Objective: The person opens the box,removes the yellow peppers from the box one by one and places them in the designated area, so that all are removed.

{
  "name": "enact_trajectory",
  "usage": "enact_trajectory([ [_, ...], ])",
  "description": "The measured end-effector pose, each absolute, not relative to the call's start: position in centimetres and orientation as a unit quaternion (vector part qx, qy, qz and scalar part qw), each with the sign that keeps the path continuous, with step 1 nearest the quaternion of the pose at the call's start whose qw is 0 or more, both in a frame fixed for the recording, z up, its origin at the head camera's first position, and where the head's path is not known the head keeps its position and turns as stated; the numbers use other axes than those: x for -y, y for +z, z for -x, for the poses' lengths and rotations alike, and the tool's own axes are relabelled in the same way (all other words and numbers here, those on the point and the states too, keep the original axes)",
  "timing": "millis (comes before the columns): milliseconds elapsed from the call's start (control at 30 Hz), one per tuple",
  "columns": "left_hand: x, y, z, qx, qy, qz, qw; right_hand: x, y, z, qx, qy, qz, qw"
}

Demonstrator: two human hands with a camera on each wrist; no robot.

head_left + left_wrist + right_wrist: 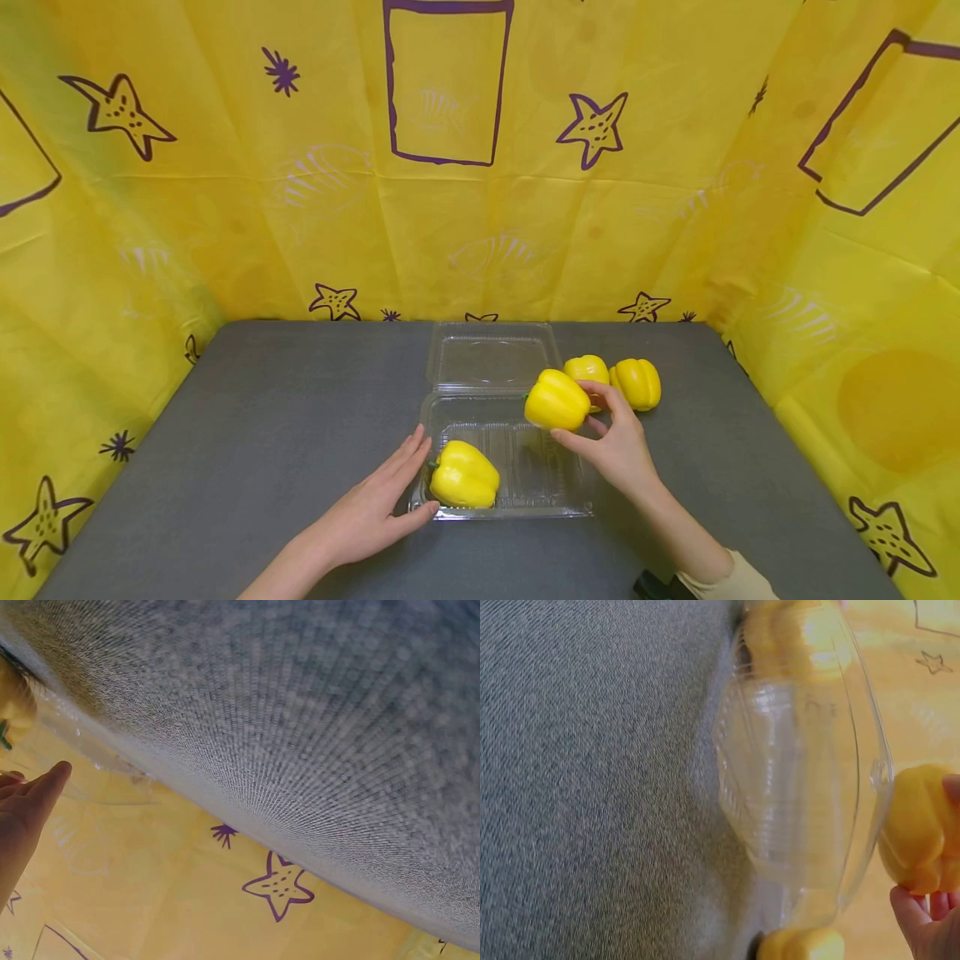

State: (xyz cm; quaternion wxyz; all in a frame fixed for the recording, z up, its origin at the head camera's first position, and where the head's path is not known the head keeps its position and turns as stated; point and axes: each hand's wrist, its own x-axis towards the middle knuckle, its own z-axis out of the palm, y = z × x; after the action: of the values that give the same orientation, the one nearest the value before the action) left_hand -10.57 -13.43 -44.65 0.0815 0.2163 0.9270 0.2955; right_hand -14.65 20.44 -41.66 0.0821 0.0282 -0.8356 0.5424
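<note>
Right grip (619, 440) holds pepper (557, 400) (yellow).

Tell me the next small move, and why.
Probably lower the held yellow bell pepper into the clear rectangular plastic container: the right hand holds it raised near the far right corner, with bare space beside the yellow bell pepper inside.

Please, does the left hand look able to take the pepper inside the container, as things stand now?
Probably yes: the left hand is right beside this pepper, and the lid of the container is folded back, so nothing seems in the way.
</note>
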Motion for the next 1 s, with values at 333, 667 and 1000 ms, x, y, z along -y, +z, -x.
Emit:
enact_trajectory([
  [333,13.5,-44.6,10.6,-0.926,0.297,-0.218,0.078,-21.6,-41.3,14.5,0.836,0.543,-0.003,0.081],
  [667,13.4,-44.6,10.5,-0.927,0.296,-0.219,0.078,-22.9,-41.5,14.5,0.828,0.550,0.010,0.104],
  [1000,13.5,-44.6,10.5,-0.927,0.294,-0.219,0.077,-24.5,-41.7,14.8,0.833,0.536,0.042,0.129],
])
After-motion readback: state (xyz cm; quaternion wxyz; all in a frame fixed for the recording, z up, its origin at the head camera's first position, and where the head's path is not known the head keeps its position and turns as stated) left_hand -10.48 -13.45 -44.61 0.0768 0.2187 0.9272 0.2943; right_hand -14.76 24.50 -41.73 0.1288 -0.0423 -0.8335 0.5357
